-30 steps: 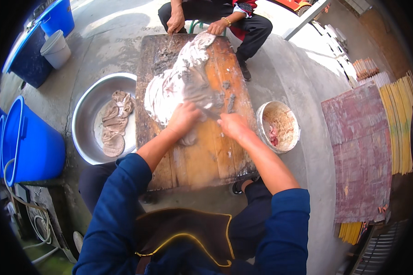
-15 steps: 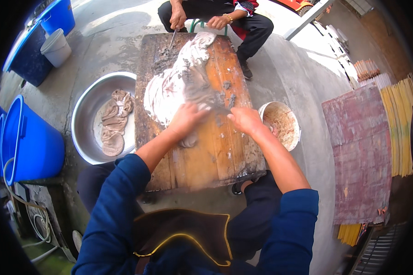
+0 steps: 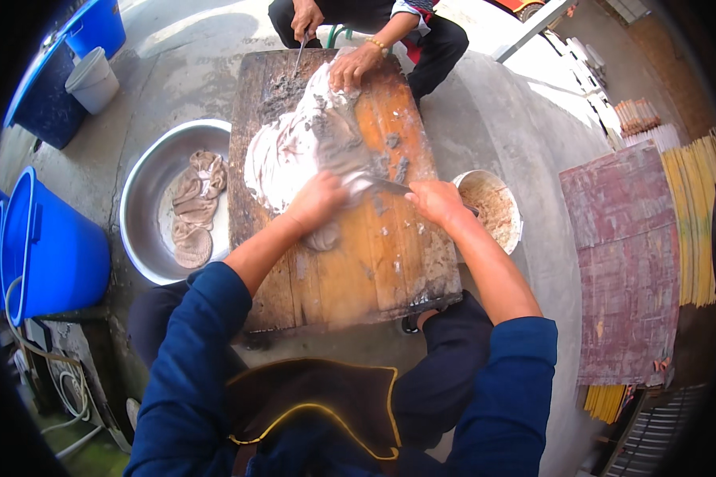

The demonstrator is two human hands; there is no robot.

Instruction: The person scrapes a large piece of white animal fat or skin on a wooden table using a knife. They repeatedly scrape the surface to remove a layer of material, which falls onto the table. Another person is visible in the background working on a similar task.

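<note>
A large, wrinkled, whitish sheet that looks like tripe (image 3: 282,155) lies across a worn wooden board (image 3: 358,286), grey scrapings smeared over its right part. My left hand (image 3: 320,200) is closed on its near right edge, fingers partly blurred. In my right hand (image 3: 437,200) is a knife (image 3: 390,185), its blade pointing left and touching or just above the stretched edge of the sheet. Across the board, a co-worker's hand (image 3: 356,67) presses on the far end of the sheet. Their other hand (image 3: 307,17) holds a thin knife (image 3: 301,52) point down.
Left of the board stands a metal basin (image 3: 135,226) with brownish, textured pieces (image 3: 195,203). A white bucket (image 3: 515,230) of pale scraps is at the right. Blue tubs (image 3: 64,246) line the left side. A reddish panel (image 3: 620,270) lies far right. Grey clumps (image 3: 402,168) dot the board.
The co-worker's hand has come down from their knee onto the far end of the tripe. My right hand has shifted slightly right, and more of the knife blade shows.
</note>
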